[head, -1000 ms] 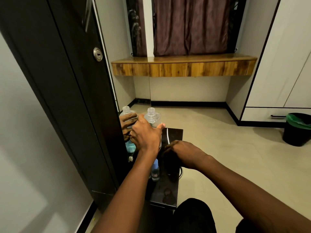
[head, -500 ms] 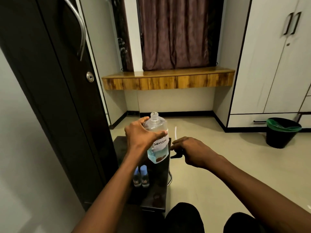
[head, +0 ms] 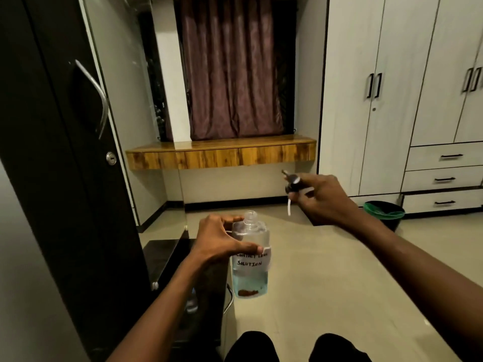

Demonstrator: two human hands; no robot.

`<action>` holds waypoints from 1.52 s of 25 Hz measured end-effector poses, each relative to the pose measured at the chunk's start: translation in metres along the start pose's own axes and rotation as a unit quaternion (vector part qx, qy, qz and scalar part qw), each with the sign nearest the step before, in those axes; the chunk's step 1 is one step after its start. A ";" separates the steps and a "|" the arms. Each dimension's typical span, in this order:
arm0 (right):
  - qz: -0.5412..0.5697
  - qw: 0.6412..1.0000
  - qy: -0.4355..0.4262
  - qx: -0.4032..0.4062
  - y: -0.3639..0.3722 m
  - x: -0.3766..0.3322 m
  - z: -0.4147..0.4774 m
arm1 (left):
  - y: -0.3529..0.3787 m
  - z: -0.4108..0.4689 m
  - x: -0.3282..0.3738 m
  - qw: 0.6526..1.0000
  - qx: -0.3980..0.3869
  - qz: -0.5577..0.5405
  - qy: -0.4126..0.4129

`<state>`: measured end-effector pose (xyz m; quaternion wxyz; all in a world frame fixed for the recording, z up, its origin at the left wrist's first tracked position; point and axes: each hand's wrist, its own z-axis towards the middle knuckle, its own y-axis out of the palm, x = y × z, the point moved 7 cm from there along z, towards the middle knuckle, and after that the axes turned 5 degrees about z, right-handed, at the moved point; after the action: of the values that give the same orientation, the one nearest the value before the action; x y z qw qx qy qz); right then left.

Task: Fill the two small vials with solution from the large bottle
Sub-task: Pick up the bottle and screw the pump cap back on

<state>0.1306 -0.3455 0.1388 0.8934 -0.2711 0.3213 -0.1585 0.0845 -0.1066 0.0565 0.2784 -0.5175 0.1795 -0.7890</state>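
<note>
Head view

- Large bottle: clear plastic, neck open with no cap, handwritten label reading "CONTACT LENS SOLUTION" as far as legible. Blue liquid fills only its lower part; a brown patch shows near the base. Held upright in the air, just past the right edge of the dark cabinet top.
- Left hand: wrapped around the bottle's shoulder, thumb across the front above the label, fingers behind the neck. A firm, closed grip.
- Right hand: raised well apart from the bottle, fingers pinched on the pump cap, a dark dispenser head whose white dip tube hangs below.
- Small vials: only a faint bluish glint shows on the cabinet top, behind the left forearm; count, fill level and whether they are capped cannot be told.
- Surroundings: dark door at left, wooden ledge under a maroon curtain, white wardrobe, green-lined bin on the floor.
- Step in hand, as judged: the bottle is opened and pouring has not begun.
- Handling advice: park the pump cap with the tube off the floor, freeing the right hand to steady a vial. Bring the bottle's neck right over the vial mouth, tilt slowly since the liquid sits low and will arrive late then surge, and stop short of the rim.
</note>
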 end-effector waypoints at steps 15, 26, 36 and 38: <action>0.242 0.962 0.002 0.125 -0.099 -0.068 0.027 | 0.016 -0.007 0.035 0.999 -0.046 -0.001 0.026; 0.225 0.968 0.019 -0.105 -0.021 -0.075 0.022 | -0.006 -0.010 0.063 0.998 -0.019 -0.012 0.064; 0.292 0.933 0.027 -0.209 0.008 -0.073 -0.001 | -0.025 -0.013 0.090 0.997 0.006 -0.041 0.058; 0.275 0.940 0.033 -0.201 0.006 -0.072 -0.005 | -0.026 -0.014 0.091 0.997 0.017 -0.034 0.061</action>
<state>0.0746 -0.3098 0.1664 0.8179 -0.3403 0.4381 0.1525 0.0374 -0.1429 0.1309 0.2481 -0.4693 0.1653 -0.8312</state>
